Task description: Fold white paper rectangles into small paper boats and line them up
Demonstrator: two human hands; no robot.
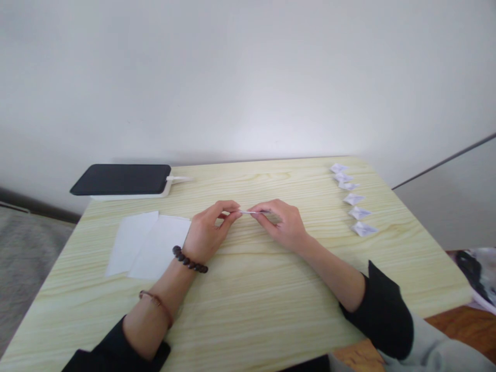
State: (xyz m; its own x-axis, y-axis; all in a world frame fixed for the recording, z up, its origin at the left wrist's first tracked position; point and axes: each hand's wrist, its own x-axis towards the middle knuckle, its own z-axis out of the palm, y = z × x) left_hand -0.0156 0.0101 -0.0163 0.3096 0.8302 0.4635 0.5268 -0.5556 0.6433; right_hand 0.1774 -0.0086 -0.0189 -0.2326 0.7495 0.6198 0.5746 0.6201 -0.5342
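Observation:
A small piece of folded white paper (248,212) is held edge-on over the middle of the table, so only a thin line of it shows. My left hand (212,227) pinches its left end between thumb and fingers. Its right end sits in the pinch of my right hand (282,222). Loose sheets of white paper (134,240) lie overlapping to the left, partly behind my left wrist. At the right side of the table stand several small folded white paper pieces (364,229) in a row running away from me.
A dark-screened phone (124,179) rests on a white block (132,197) at the back left, with a white cable plug (179,179) in its side. The light wooden table (248,299) meets a white wall (248,77). A bag-like item (480,274) is beyond the right edge.

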